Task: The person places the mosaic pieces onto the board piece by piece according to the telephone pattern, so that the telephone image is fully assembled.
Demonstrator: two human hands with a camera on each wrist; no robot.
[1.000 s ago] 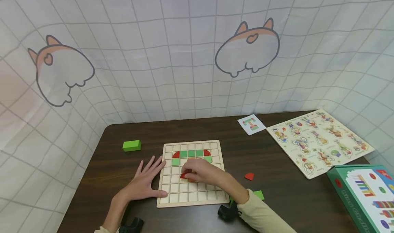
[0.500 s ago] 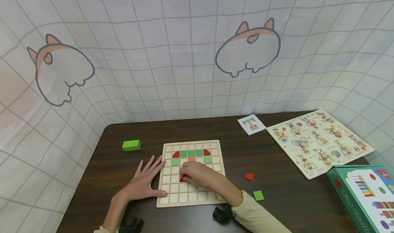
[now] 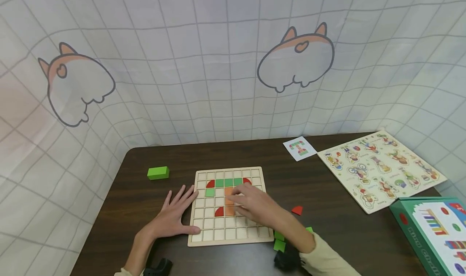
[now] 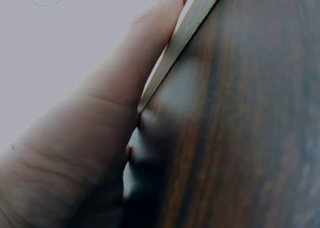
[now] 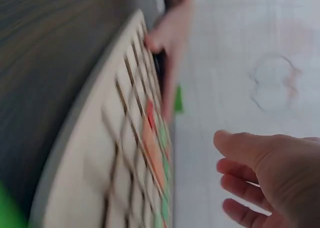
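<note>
A wooden grid board (image 3: pixel 204 235) lies on the dark table, with colored pieces set in its cells. Spread along its left edge is my left hand (image 3: pixel 174 217), fingers straight and the thumb on the near-left rim. My right hand (image 3: pixel 260 206) hovers over the right half, fingers loosely bent; the right wrist view shows nothing between them. Below the green squares (image 3: pixel 228 182) of the top row runs an orange column (image 3: pixel 229 211), partly hidden by my right fingers. A red quarter-round piece (image 3: pixel 219 211) sits left of the column's lower end. Another green square (image 3: pixel 210 192) lies near the upper left.
A loose red piece (image 3: pixel 297 210) and several green pieces (image 3: pixel 279 245) lie right of the board, partly behind my right forearm. A green block (image 3: pixel 158 173) stands back left. A pattern card (image 3: pixel 300 148), an illustrated board (image 3: pixel 380 168) and a green box (image 3: pixel 426 231) are at right.
My right hand has let go of the red quarter-round piece, which now sits in a cell, and has moved right and up, uncovering the orange column. My left hand has stayed on the board.
</note>
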